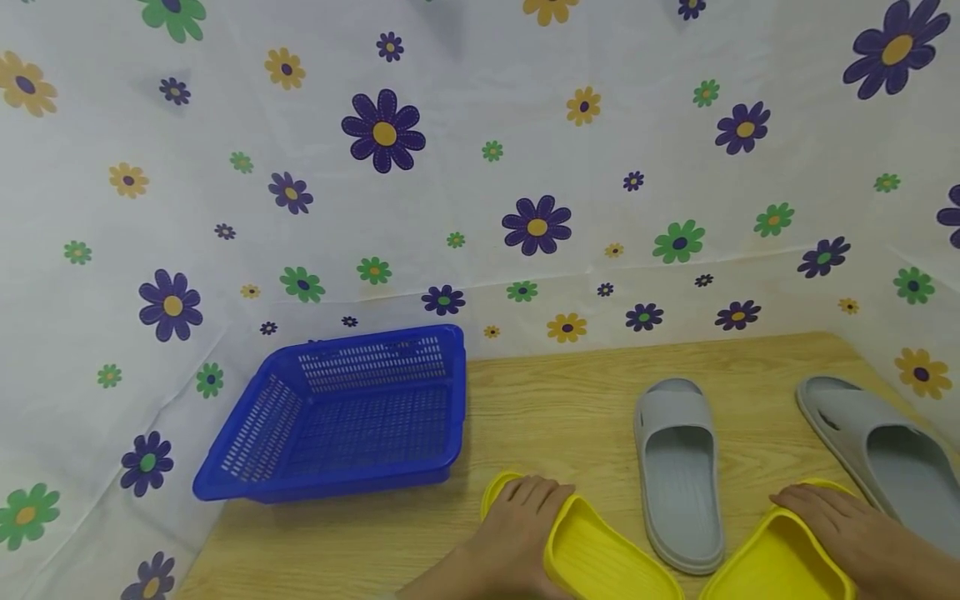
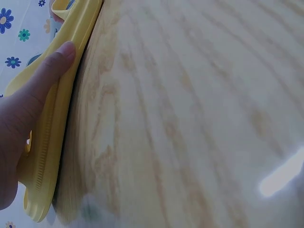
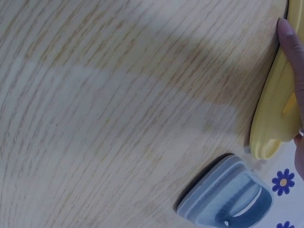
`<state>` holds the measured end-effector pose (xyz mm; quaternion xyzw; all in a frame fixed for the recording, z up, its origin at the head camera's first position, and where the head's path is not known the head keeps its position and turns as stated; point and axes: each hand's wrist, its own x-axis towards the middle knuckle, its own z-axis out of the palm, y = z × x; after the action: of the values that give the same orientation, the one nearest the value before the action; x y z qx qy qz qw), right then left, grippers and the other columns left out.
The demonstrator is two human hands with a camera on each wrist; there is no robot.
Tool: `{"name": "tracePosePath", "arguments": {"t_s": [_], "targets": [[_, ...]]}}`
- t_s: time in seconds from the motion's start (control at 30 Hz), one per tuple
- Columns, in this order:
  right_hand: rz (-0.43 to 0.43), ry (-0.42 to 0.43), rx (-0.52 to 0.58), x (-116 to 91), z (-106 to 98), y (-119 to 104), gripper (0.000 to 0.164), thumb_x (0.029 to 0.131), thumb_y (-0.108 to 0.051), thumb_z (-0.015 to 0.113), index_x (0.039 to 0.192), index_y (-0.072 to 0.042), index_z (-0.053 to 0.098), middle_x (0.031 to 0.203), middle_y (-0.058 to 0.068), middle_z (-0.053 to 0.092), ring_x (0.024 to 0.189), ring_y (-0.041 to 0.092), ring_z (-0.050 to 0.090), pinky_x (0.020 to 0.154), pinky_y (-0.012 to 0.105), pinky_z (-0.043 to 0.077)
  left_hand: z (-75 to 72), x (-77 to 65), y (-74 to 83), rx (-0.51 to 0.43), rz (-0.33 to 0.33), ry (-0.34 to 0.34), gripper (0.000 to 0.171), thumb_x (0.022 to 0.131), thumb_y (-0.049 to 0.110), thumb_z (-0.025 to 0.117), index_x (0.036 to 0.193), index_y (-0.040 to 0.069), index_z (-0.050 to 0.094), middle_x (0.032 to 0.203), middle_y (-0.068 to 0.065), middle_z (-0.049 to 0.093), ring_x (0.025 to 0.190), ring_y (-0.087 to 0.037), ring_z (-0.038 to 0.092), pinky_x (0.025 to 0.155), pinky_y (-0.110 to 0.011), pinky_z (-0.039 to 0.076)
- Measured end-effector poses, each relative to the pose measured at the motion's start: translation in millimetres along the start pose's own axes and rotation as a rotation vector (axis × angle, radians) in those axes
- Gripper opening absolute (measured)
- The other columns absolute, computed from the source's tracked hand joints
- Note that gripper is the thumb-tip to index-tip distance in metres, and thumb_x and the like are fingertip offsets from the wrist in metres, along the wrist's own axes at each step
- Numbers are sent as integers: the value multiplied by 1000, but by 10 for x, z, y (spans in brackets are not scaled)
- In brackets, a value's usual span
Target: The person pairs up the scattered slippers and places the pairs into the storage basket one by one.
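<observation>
Head view, hands apart, gripping yellow slippers

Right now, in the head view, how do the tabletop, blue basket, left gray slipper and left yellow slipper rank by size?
1. Tabletop
2. Blue basket
3. Left gray slipper, left yellow slipper: unsure; left hand and picture edge partly hide the latter.

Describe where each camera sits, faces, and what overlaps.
Head: worn on the head, facing forward and down; shows the blue basket, gray slippers, left grip and right grip.
Left wrist: worn there, looking across the wooden tabletop; the left grip shows at the left edge, touching the left yellow slipper.
Right wrist: worn there, facing the tabletop; the right grip holds the right yellow slipper at the right edge.
Shared: head and right wrist both show the right yellow slipper.
</observation>
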<state>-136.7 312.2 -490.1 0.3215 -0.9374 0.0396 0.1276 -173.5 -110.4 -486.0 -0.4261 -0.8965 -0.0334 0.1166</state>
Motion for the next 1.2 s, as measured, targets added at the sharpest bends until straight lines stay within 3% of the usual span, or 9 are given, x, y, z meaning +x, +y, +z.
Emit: {"name": "tracePosePath", "arguments": {"t_s": [0.53,0.7,0.73,0.8,0.87,0.97,1.03,1.07,1.2], "targets": [[-3,7,-20,-1,13,10,114,49,-88,59,126,-5,43,118,11,56,97,28,55,99,5,-19,-22,-59,33,105,4,38,112,59,89,51,137,10,40,120,-2,51,111,-17,50,92,-36,44],[36,-14,-10,7,18,-6,116,48,-89,58,127,-7,42,120,11,56,100,28,54,114,18,0,-10,-78,21,115,-8,37,110,60,90,49,136,11,41,119,-1,51,110,-16,50,91,-36,44],[42,-15,-7,6,16,-12,116,47,-89,59,128,-7,42,120,11,55,101,28,55,116,29,14,-4,-80,18,116,-9,40,110,60,90,48,136,11,42,119,-1,51,110,-16,49,91,-36,44],[42,-7,6,4,20,-14,117,47,-89,60,128,-7,42,120,12,56,101,29,55,116,21,1,7,-81,13,115,-8,54,110,59,91,48,134,12,42,118,0,51,109,-15,50,91,-36,44],[38,-2,8,3,16,-14,117,47,-88,61,129,-6,41,120,14,55,101,30,54,116,30,9,14,-88,12,114,-2,73,109,59,91,48,133,11,43,116,0,52,108,-14,50,92,-35,44],[34,15,17,1,18,-10,118,45,-87,63,128,-6,41,118,15,56,100,30,54,108,12,-13,9,-103,18,105,2,90,108,58,90,50,132,10,44,115,0,52,107,-14,50,92,-35,43],[44,10,20,1,11,-12,119,45,-87,63,129,-6,39,119,16,55,101,31,54,114,22,-4,-1,-121,25,89,-4,87,108,59,89,52,132,10,44,116,0,52,107,-14,50,93,-35,43],[43,15,25,4,14,-12,119,44,-87,64,128,-6,40,118,16,55,100,31,54,109,14,-9,-7,-130,28,85,-10,82,108,59,88,53,132,10,44,116,0,52,107,-15,50,93,-35,43],[48,24,18,0,16,-20,120,44,-87,64,130,-6,38,118,16,55,100,31,54,112,24,2,-20,-160,47,74,-30,76,106,60,87,54,131,10,44,116,0,52,107,-15,50,94,-35,43]]}}
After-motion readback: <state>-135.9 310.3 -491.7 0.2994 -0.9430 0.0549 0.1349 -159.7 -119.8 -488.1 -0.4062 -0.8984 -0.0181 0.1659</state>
